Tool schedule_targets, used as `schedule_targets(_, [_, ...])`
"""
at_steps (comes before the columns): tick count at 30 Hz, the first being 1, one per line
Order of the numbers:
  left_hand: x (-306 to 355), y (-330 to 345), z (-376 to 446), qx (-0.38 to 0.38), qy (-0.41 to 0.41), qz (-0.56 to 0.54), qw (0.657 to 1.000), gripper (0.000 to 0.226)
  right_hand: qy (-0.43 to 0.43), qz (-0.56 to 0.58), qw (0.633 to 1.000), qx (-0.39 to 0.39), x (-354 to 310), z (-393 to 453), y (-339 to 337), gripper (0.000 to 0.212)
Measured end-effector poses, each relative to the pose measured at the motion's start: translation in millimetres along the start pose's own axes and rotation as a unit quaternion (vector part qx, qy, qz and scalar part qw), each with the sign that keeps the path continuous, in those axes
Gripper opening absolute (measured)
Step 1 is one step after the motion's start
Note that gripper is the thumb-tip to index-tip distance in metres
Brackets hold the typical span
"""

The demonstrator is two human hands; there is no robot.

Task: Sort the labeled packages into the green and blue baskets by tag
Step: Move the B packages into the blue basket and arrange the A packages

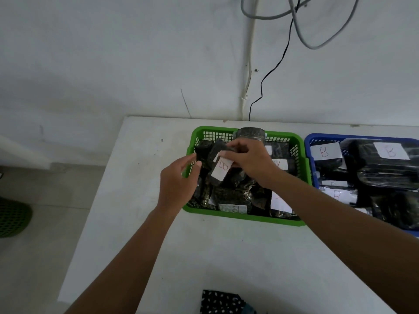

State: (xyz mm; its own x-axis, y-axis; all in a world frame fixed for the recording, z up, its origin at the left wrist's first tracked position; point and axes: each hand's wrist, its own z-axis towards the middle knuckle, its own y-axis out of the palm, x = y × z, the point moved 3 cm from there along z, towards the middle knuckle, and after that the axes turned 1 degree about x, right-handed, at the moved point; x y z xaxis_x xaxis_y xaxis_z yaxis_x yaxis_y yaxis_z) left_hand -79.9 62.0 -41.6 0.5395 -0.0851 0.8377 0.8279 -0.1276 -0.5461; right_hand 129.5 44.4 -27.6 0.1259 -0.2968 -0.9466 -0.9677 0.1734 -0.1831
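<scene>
A green basket on the white table holds several black wrapped packages with white tags. My right hand grips the top of a black package over the basket's left part; its white tag reads B. My left hand hovers at the basket's left rim, its fingers and thumb curled toward a dark package; whether they pinch it is unclear. To the right, the blue basket holds several black packages tagged B.
The white table ends close to the left of the green basket. A dotted black cloth lies at the near edge. Cables hang down the wall behind. On the floor at far left stands a green mesh bin.
</scene>
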Motion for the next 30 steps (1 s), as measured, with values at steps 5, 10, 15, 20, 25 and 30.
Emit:
schedule_targets(5, [41, 27, -5, -0.111, 0.029, -0.029, 0.993, 0.032, 0.081, 0.201, 0.975, 0.038, 0, -17, -33, 0.029])
schedule_targets(10, [71, 65, -16, -0.162, -0.081, -0.21, 0.961, 0.025, 0.08, 0.257, 0.96, 0.079, 5, -44, -71, 0.026])
schedule_targets(15, [109, 119, -33, -0.182, -0.137, -0.266, 0.937, 0.015, 0.077, 0.261, 0.956, 0.113, 23, -81, -121, 0.025])
schedule_targets(20, [131, 177, -57, -0.19, -0.086, -0.17, 0.963, 0.017, 0.047, 0.201, 0.959, 0.192, 44, -111, -203, 0.013])
schedule_targets(25, [137, 220, -86, -0.169, -0.032, 0.01, 0.985, 0.048, 0.021, -0.127, 0.983, 0.13, 68, -122, -270, 0.016])
schedule_targets(30, [128, 253, -105, -0.142, -0.055, 0.104, 0.983, 0.065, 0.0, -0.321, 0.947, -0.008, 91, -101, -281, 0.013])
